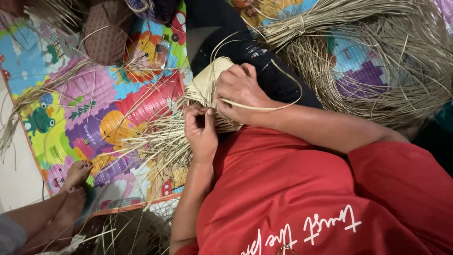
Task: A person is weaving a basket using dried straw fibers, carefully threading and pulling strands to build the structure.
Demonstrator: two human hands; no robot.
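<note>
left hand (200, 131): fingers pinched shut on straw strands at the lower edge of the woven piece (207, 87)
right hand (238, 89): closed over the woven piece's right side, one loose strand (264, 107) running out from under it
woven piece: between both hands, over the lap
loose straw ends (155, 141): fan out left of woven piece
straw bundle (377, 61): well right of woven piece, on colourful mat (71, 113)
another person's feet (75, 182): far lower left of woven piece

A single head-worn camera looked steeply down over the wearer's red shirt (302, 198) from close range. The two hands (222, 108) sat near the centre of the frame, against a woven straw piece (207, 85). Beyond them, the view took in a colourful play mat (71, 108) on the floor and a large straw bundle (377, 61) at upper right.
</note>
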